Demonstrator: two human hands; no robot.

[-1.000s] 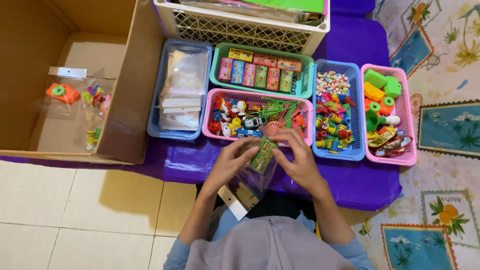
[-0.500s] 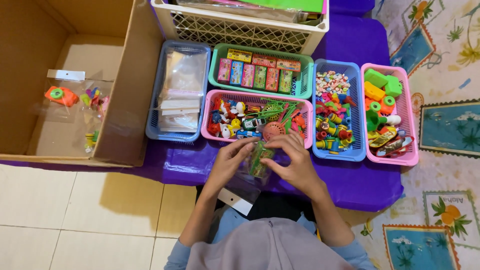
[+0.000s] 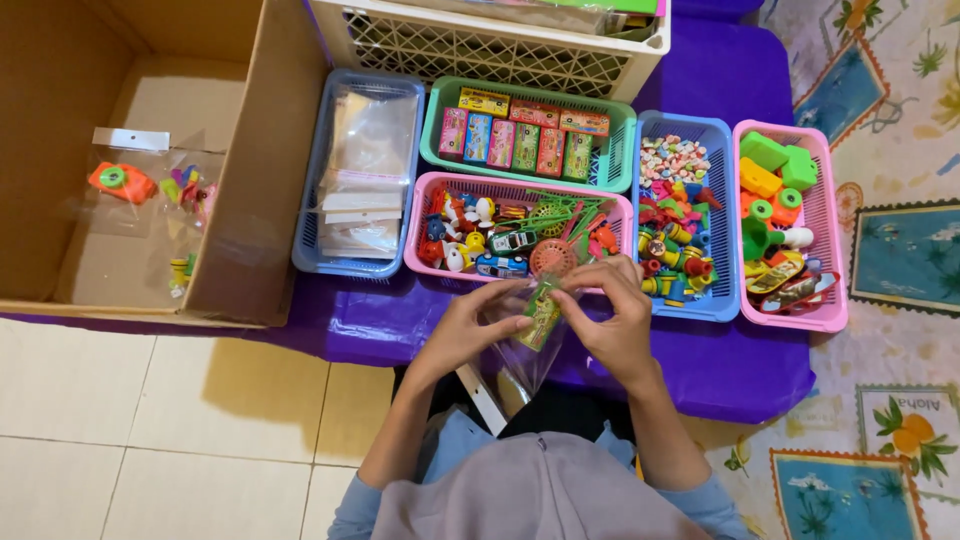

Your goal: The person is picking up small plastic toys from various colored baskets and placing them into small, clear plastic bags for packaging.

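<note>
Mid-bagging by the looks of it, left hand [image 3: 470, 330] pinching the clear bag [image 3: 525, 362] open while right hand [image 3: 615, 325] grips a small green toy [image 3: 543, 313] half inside, just in front of the pink basket [image 3: 420, 262], probably needs pushing deeper

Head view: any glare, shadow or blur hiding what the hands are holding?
Head view: evenly lit and sharp; the clear bag glints faintly, yet the green packet between left hand and right hand reads clearly; soft shadow falls on the floor tiles beneath the cardboard box.
</note>
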